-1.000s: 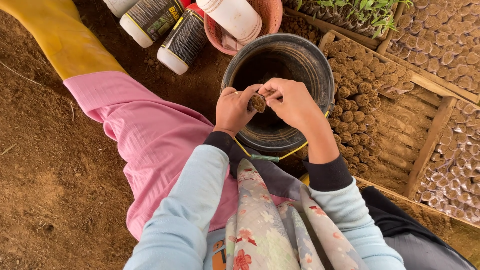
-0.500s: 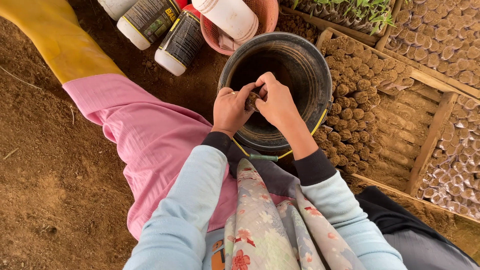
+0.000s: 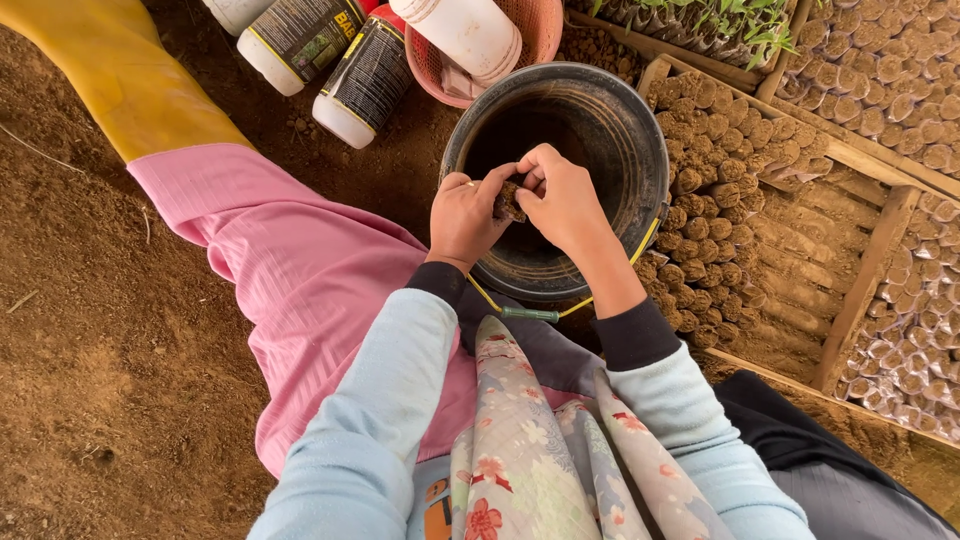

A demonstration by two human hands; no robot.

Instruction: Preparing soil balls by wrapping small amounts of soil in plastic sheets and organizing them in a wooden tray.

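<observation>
Both hands, left hand and right hand, pinch 1 small soil plug between their fingertips, over the 1 black bucket. Best to press evenly, keeping crumbs falling into the bucket. Nearby: 4 bottles, 1 pink basket, many plugs in wooden trays.

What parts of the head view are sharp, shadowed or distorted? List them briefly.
Head view: soft, even daylight with no glare; the left hand and right hand, both gripping the small soil plug, are sharp; the inside of the black bucket is dark with shade; the wide lens stretches the sleeves at the bottom edge; the seedlings at the top look slightly soft.
</observation>
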